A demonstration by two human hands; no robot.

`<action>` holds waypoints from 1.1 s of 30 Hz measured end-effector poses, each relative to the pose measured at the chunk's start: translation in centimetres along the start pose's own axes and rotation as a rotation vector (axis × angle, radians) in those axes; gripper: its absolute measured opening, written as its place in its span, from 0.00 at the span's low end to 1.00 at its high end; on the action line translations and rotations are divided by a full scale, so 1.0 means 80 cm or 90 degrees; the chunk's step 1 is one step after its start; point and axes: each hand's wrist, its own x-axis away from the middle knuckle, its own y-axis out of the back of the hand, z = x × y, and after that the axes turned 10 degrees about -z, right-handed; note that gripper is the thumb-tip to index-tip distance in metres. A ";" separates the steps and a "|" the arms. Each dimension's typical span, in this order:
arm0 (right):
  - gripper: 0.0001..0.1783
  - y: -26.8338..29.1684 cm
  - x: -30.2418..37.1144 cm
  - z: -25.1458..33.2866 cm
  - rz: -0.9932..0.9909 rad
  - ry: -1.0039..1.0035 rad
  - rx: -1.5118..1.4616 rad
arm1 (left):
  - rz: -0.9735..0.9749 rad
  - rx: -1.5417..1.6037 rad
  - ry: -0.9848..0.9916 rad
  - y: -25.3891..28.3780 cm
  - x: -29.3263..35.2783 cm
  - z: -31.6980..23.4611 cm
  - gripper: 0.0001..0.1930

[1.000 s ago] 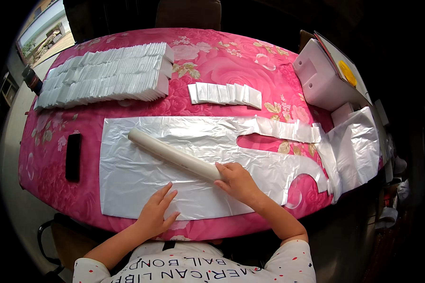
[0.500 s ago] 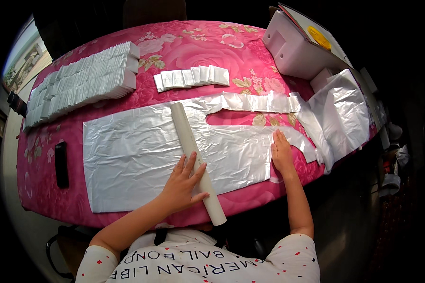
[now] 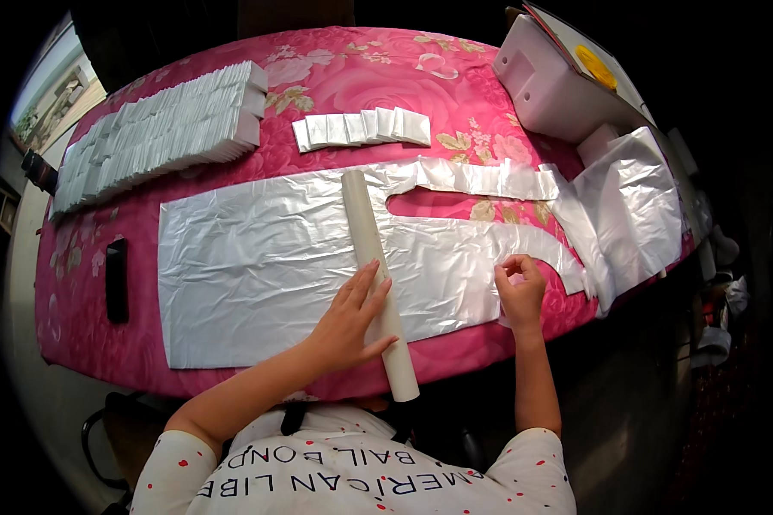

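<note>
A thin white plastic sheet (image 3: 249,266), cut with a rounded opening and strips like an apron, lies spread over the table in front of me. Across it rests a pale, long tube (image 3: 365,223), its near end reaching past the sheet's edge. My left hand (image 3: 348,313) lies on the tube with fingers stretched and thumb apart, not wrapped round it. By the sheet's near right edge, my right hand (image 3: 521,292) has thumb and forefinger closed in a pinch on the plastic. Further right the sheet joins a bunched heap of the same plastic (image 3: 631,189).
Long rows of folded white packets (image 3: 163,137) stand at the far left. A short row of similar packets (image 3: 361,129) lies beyond the sheet. A black oblong object (image 3: 117,281) is at left. The white foam box (image 3: 537,81) stands far right on the pink flowered tablecloth (image 3: 352,69).
The tube's far end has swung right, with my left hand still on it. My right hand has gone from lying flat with fingers extended to a pinch at the sheet's edge.
</note>
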 end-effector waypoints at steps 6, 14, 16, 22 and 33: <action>0.14 -0.047 0.097 0.137 0.471 0.107 -0.297 | 0.013 0.692 0.577 0.011 -0.001 -0.004 0.18; 0.22 -0.003 0.137 0.150 0.293 0.159 0.162 | 0.033 0.463 0.778 0.163 0.097 0.126 0.06; 0.28 -0.002 0.145 0.136 0.414 0.082 0.248 | 0.047 0.436 0.822 0.180 0.104 0.135 0.05; 0.27 -0.004 0.156 0.110 0.527 -0.096 0.171 | 0.108 0.363 0.823 0.206 0.093 0.153 0.07; 0.25 0.008 0.147 0.117 0.580 -0.143 0.169 | -0.096 -0.248 0.192 0.168 0.038 0.094 0.13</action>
